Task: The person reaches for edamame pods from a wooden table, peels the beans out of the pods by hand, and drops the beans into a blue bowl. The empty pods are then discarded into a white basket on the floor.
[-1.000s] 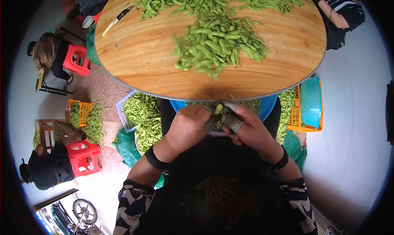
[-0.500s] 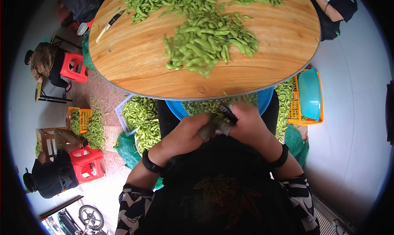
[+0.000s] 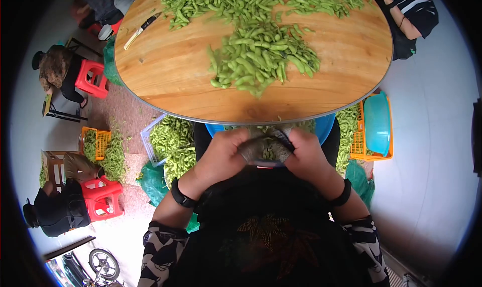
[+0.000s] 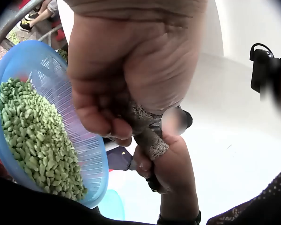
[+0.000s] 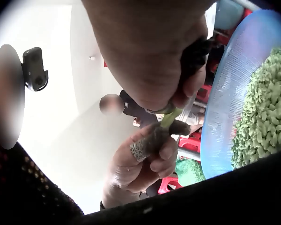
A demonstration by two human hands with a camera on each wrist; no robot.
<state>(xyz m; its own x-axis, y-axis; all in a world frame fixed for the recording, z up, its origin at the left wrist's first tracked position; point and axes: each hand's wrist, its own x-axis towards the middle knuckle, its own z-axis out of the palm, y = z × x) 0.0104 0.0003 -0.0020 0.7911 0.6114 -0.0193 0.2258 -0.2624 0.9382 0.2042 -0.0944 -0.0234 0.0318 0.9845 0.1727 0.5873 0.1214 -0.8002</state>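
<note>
Both hands meet over the blue basket (image 3: 327,129) below the table's near edge, with thumbs and some fingers wrapped in worn grey coverings. The left hand (image 3: 221,149) pinches a green soybean pod (image 5: 170,117) between wrapped thumb and fingers, as the right wrist view shows. From the other side the right hand (image 3: 312,154) grips the same pod, its fingers curled in and partly dark-covered. In the head view the fingertips are blurred and the pod is hidden. Shelled green beans (image 4: 37,145) lie in the basket beside the hands.
Heaps of soybean pods (image 3: 261,51) lie on the round wooden table (image 3: 170,81), near a knife (image 3: 142,31). Pods in a crate (image 3: 170,141) stand left of the lap; an orange crate with a teal basket (image 3: 376,124) is at right. Other people sit around on red stools (image 3: 92,79).
The hands came down toward the body with the pod hidden between them, then moved back up slightly toward the table edge. A pod seen between the fingertips earlier is out of sight in the head view.
</note>
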